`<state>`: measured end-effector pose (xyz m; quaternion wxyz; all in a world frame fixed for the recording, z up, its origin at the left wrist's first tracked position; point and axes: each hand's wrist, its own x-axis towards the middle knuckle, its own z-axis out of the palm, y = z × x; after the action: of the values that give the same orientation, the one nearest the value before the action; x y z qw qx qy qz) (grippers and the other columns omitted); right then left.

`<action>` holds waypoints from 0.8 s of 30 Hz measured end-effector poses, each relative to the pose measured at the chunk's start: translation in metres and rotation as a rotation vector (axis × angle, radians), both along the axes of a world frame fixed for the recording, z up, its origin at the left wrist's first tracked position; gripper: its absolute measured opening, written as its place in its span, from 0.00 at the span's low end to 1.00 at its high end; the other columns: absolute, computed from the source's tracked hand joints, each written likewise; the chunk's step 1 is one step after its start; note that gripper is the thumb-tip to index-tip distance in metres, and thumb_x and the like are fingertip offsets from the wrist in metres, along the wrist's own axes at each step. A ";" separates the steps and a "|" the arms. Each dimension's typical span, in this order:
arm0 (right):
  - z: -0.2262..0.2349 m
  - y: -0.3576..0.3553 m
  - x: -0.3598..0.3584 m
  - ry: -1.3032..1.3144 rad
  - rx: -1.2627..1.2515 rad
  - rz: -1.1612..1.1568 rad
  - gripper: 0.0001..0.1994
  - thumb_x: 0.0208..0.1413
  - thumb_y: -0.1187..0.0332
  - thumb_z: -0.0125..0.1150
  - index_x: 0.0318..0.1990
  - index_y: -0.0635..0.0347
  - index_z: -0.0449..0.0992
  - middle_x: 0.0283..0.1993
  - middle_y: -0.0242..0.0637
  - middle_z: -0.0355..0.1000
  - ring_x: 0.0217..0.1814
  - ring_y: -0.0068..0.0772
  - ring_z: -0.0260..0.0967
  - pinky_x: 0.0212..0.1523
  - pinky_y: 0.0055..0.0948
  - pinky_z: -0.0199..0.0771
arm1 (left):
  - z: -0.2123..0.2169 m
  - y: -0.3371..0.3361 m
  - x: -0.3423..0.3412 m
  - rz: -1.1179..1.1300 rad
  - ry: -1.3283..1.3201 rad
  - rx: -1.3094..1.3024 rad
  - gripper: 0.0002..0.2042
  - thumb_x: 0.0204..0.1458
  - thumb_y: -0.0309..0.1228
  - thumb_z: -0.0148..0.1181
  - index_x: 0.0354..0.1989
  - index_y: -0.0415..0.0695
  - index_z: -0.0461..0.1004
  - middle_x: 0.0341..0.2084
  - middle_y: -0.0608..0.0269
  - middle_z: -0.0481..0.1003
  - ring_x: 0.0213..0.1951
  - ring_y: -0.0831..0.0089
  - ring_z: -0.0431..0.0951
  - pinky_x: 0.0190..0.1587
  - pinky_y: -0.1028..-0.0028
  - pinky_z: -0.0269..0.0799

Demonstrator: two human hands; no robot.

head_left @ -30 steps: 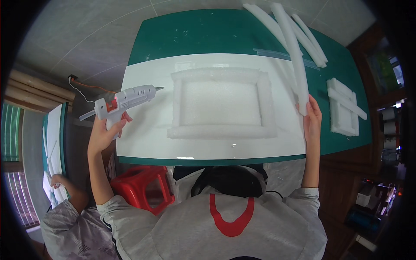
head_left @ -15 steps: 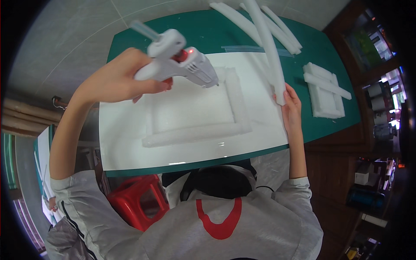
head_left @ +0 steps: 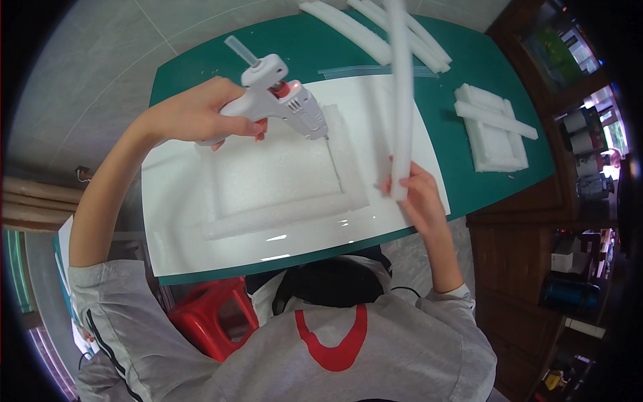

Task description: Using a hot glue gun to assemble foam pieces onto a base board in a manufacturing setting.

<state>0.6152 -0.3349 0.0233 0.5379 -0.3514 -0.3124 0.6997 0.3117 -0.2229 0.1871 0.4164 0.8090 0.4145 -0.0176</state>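
Note:
My left hand (head_left: 204, 114) is wrapped round the handle of a white hot glue gun (head_left: 303, 110). A clear glue stick (head_left: 241, 50) pokes out of the gun's back, and a red light glows on its body. The nozzle points down at the right part of a white foam frame (head_left: 281, 209), near its inner edge; I cannot tell whether it touches. My right hand (head_left: 423, 194) grips the lower end of a long white foam strip (head_left: 401, 100), which stands raised and slants away from me. The frame has foam strips along its edges and lies on a white sheet (head_left: 181, 251).
Several loose foam strips (head_left: 355, 32) lie at the back of the green table (head_left: 201, 70). A clear plastic strip (head_left: 355, 71) is beside the sheet's far edge. At the right sits a small foam frame (head_left: 492, 151) with a strip across it. A red stool (head_left: 214, 315) stands below the table.
My right hand has brought the foam strip left and nearer to me. The glue gun has shifted slightly, its nozzle now lower along the frame's right part. The whole view has turned a little.

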 end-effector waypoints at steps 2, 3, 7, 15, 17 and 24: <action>-0.001 -0.010 -0.009 -0.105 0.014 0.027 0.14 0.51 0.73 0.45 0.46 0.69 0.62 0.43 0.43 0.66 0.42 0.30 0.65 0.46 0.28 0.64 | 0.002 -0.001 -0.003 0.017 -0.008 -0.005 0.14 0.40 0.38 0.51 0.28 0.39 0.72 0.25 0.64 0.73 0.16 0.78 0.67 0.17 0.79 0.62; 0.003 -0.015 -0.018 -0.105 0.011 0.023 0.14 0.51 0.73 0.45 0.46 0.69 0.62 0.43 0.43 0.66 0.42 0.30 0.65 0.46 0.28 0.64 | 0.003 -0.002 -0.004 0.038 -0.015 -0.007 0.14 0.40 0.38 0.51 0.28 0.39 0.72 0.25 0.64 0.73 0.16 0.78 0.67 0.17 0.79 0.62; 0.020 -0.032 -0.049 -0.121 -0.004 -0.103 0.12 0.54 0.68 0.41 0.44 0.66 0.62 0.48 0.44 0.63 0.49 0.31 0.60 0.51 0.31 0.58 | 0.002 0.000 -0.005 0.069 -0.019 0.003 0.14 0.40 0.38 0.52 0.28 0.39 0.72 0.25 0.65 0.73 0.17 0.79 0.66 0.17 0.79 0.62; 0.017 -0.041 -0.072 -0.261 0.240 -0.186 0.19 0.52 0.61 0.44 0.48 0.64 0.56 0.52 0.53 0.59 0.57 0.44 0.56 0.60 0.42 0.46 | -0.002 0.003 0.005 0.009 -0.031 -0.068 0.13 0.40 0.38 0.52 0.27 0.40 0.72 0.25 0.65 0.73 0.17 0.78 0.67 0.18 0.79 0.62; 0.015 -0.042 -0.078 -0.261 0.270 -0.198 0.19 0.52 0.62 0.45 0.48 0.64 0.56 0.52 0.53 0.59 0.57 0.45 0.56 0.60 0.42 0.45 | -0.003 0.002 0.004 0.005 -0.018 -0.073 0.12 0.41 0.37 0.52 0.27 0.40 0.72 0.24 0.65 0.73 0.17 0.78 0.67 0.17 0.79 0.62; 0.009 -0.043 -0.077 -0.238 0.351 -0.154 0.17 0.53 0.72 0.43 0.50 0.65 0.52 0.54 0.48 0.58 0.59 0.33 0.52 0.59 0.31 0.43 | -0.003 0.002 0.002 -0.014 -0.013 -0.119 0.12 0.41 0.37 0.52 0.27 0.39 0.71 0.24 0.64 0.73 0.17 0.79 0.67 0.17 0.80 0.62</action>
<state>0.5384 -0.3775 0.0327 0.6020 -0.3554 -0.4629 0.5451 0.3136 -0.2208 0.1839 0.4662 0.7859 0.4042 -0.0398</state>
